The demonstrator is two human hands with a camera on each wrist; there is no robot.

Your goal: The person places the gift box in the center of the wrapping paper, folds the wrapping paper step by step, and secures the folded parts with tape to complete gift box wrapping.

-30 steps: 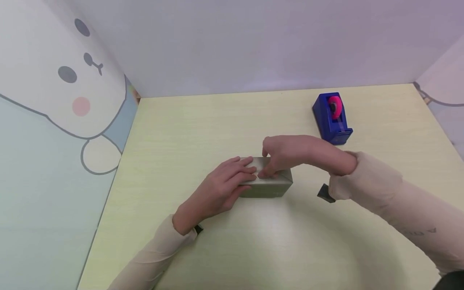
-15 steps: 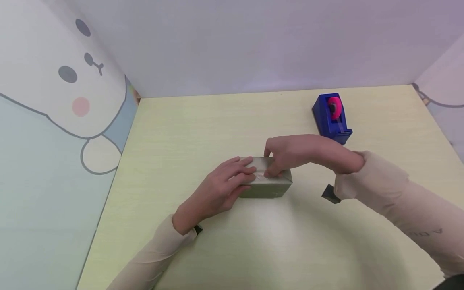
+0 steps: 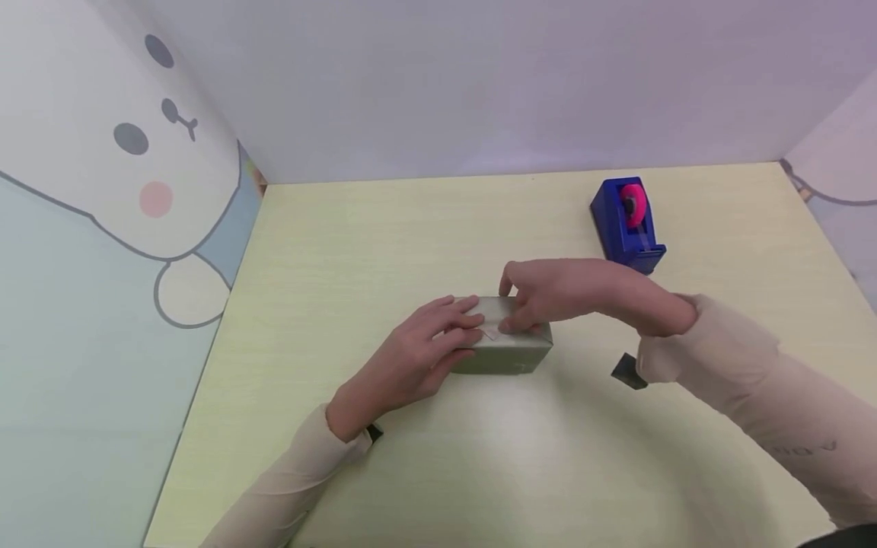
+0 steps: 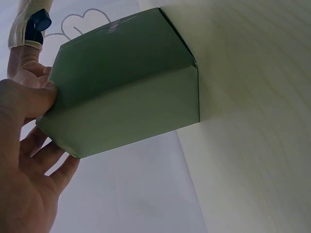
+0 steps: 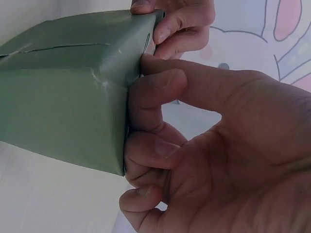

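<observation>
A small green cardboard box (image 3: 503, 361) stands on the table between both hands. My left hand (image 3: 418, 352) grips its left end, fingers spread over the top and thumb on the near side; the left wrist view shows that thumb on the green face. My right hand (image 3: 562, 293) bends down over the right part of the top. Its thumb presses the top beside a small glossy strip (image 3: 490, 333), which looks like clear tape. In the right wrist view the other fingers (image 5: 155, 150) are curled against the box (image 5: 63, 107).
A blue tape dispenser (image 3: 608, 228) with a pink roll (image 3: 637, 204) stands behind my right hand. A pale wall (image 3: 479, 84) rises along the table's back edge, and a side wall with a cartoon animal (image 3: 137, 167) is at left.
My right hand has shifted slightly right along the box top, and more of the glossy strip shows beside its thumb. My left hand and the box have stayed in place.
</observation>
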